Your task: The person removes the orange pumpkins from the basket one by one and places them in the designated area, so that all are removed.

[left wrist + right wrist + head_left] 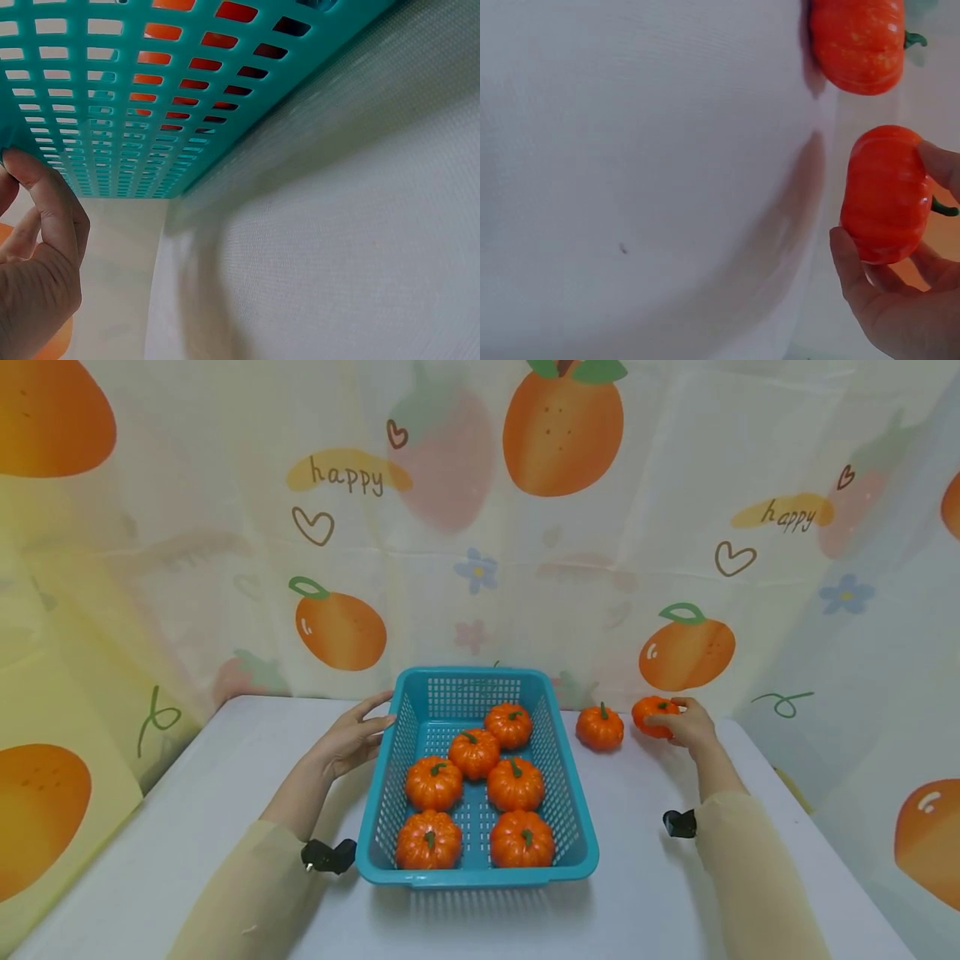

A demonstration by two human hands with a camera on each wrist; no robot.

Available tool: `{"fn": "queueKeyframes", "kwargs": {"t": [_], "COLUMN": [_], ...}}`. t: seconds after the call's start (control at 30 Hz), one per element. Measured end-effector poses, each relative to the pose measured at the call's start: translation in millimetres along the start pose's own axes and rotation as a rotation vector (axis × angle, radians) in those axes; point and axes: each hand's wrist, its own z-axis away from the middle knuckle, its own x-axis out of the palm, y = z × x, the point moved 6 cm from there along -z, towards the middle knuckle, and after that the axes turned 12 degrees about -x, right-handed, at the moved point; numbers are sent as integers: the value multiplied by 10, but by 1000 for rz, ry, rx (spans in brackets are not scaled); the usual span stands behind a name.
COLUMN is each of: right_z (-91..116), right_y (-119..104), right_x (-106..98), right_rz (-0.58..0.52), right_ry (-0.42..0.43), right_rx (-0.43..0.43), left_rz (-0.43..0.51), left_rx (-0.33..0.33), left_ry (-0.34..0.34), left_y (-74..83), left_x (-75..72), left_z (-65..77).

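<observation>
A blue-green plastic basket [476, 877] with perforated walls holds several small orange toy pumpkins [515, 785] with green stems. At the basket's left rim is my left hand [351, 739], fingers loosely extended; the left wrist view shows its fingertips right at the rim. My right hand [692, 725] grips another orange pumpkin [887, 196] at the right rear of the table, thumb and fingers spread around its sides and the green stem toward the palm. One more pumpkin [600, 728] sits on the table between the basket and my right hand.
The table [637, 893] has a white covering. Behind it hangs a pale curtain [480, 602] printed with fruit, hearts and flowers, close to the table's far edge. Black wrist devices [328, 856] are strapped at both sleeves.
</observation>
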Motion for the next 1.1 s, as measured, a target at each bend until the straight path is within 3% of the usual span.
{"fn": "queueKeyframes", "kwargs": {"t": [0.5, 1.1], "right_z": [45, 78], "right_y": [136, 143], "right_x": [113, 153], "right_rz": [-1, 34], "right_ry": [-12, -53], "right_rx": [52, 25], "left_rz": [-8, -12], "left_rx": [4, 6], "left_ry": [5, -2], "left_y": [0, -11], "left_x": [6, 0], "left_z": [15, 12]}}
